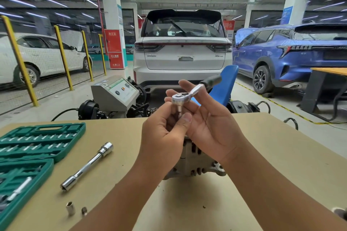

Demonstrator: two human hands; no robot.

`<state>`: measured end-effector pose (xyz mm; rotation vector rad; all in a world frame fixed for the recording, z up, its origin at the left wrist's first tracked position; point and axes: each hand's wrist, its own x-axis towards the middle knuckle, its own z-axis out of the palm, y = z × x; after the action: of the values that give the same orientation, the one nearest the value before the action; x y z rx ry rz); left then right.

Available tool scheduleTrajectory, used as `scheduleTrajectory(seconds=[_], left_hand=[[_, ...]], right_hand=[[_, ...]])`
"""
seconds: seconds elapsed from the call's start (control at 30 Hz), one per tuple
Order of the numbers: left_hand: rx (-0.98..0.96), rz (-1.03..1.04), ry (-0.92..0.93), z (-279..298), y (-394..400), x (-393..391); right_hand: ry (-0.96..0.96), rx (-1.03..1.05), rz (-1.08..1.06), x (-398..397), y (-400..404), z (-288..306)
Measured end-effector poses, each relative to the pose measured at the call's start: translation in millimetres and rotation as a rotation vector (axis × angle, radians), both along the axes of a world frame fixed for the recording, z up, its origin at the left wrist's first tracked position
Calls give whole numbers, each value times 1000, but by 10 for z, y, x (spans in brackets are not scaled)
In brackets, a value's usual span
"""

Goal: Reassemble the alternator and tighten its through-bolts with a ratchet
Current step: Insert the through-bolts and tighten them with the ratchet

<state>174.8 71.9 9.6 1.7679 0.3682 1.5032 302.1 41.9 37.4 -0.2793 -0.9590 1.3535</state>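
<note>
I hold a silver ratchet with a black handle up in front of me, above the table. My right hand cradles its head, fingers mostly extended under it. My left hand pinches a small bit or socket that sits under the ratchet head. The grey alternator lies on the tan table beneath my wrists, largely hidden by them.
A green socket case lies open at the left. An extension bar with sockets lies beside it. Two small loose sockets stand near the front edge. A training rig, a blue chair and parked cars are behind the table.
</note>
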Motion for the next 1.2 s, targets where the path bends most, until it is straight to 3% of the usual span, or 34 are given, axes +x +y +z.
scheduleTrajectory(seconds=[0.17, 0.37, 0.43, 0.5, 0.57, 0.63, 0.67, 0.73, 0.8, 0.97, 1.07, 1.2], left_hand=[[56, 45, 35, -9, 15, 9], [16, 122, 17, -15, 30, 21], [3, 165, 19, -24, 42, 28], [3, 185, 41, -37, 67, 24], [17, 170, 68, -41, 86, 7], [26, 114, 83, -33, 96, -8], [28, 82, 89, -25, 103, -21], [27, 18, 102, 3, 130, -61], [16, -55, 115, 30, 158, -120], [-13, -138, 142, 60, 198, -189], [9, -154, 168, 61, 222, -199], [31, -151, 188, 45, 241, -207]], right_hand=[[-77, 121, 4, -31, -53, 0], [123, -171, -80, -15, 0, 42], [176, -276, -225, 3, 14, 97], [181, -359, -572, 48, 37, 162], [-96, -257, -1029, 103, -14, 251], [-598, 63, -1360, 180, -140, 369], [-913, 227, -1391, 220, -204, 434], [-1465, 369, -1214, 266, -320, 559], [-1691, 274, -1013, 259, -410, 690], [-1758, 75, -784, 220, -467, 967], [-1705, -15, -677, 202, -397, 1042], [-1668, 29, -594, 221, -356, 1099]])
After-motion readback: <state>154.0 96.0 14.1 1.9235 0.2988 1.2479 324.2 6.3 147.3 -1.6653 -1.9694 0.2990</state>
